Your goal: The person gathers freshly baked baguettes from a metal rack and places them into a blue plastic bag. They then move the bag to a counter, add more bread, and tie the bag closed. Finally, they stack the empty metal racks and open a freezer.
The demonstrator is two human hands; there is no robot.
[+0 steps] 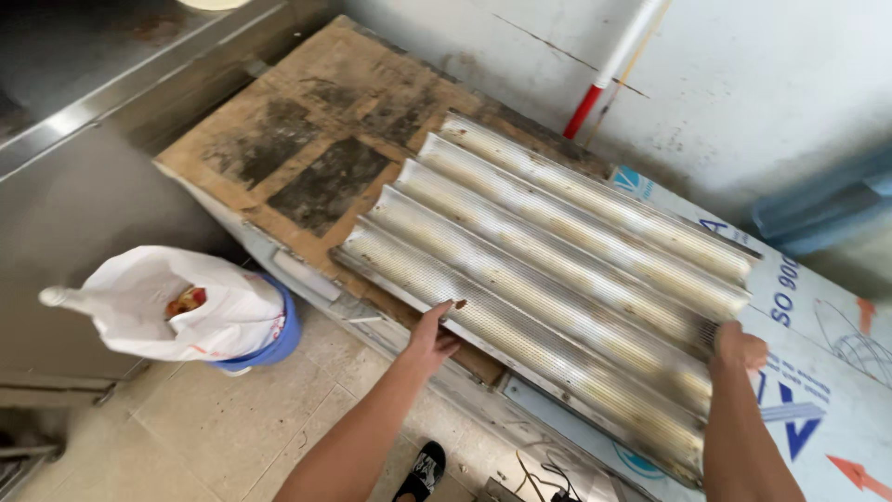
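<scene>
A long perforated metal baking tray (557,270) with several curved channels lies on a surface covered with stained brown cardboard (307,158) and white printed cardboard (818,372). My left hand (432,336) rests with fingers spread against the tray's near long edge, around its middle. My right hand (741,351) grips the tray at its right end, fingers curled over a channel ridge.
A blue bucket lined with a white plastic bag (186,311) stands on the tiled floor at left. A steel counter (84,121) runs along the upper left. A red-and-white pole (613,70) leans on the grey wall. My black shoe (423,469) shows below.
</scene>
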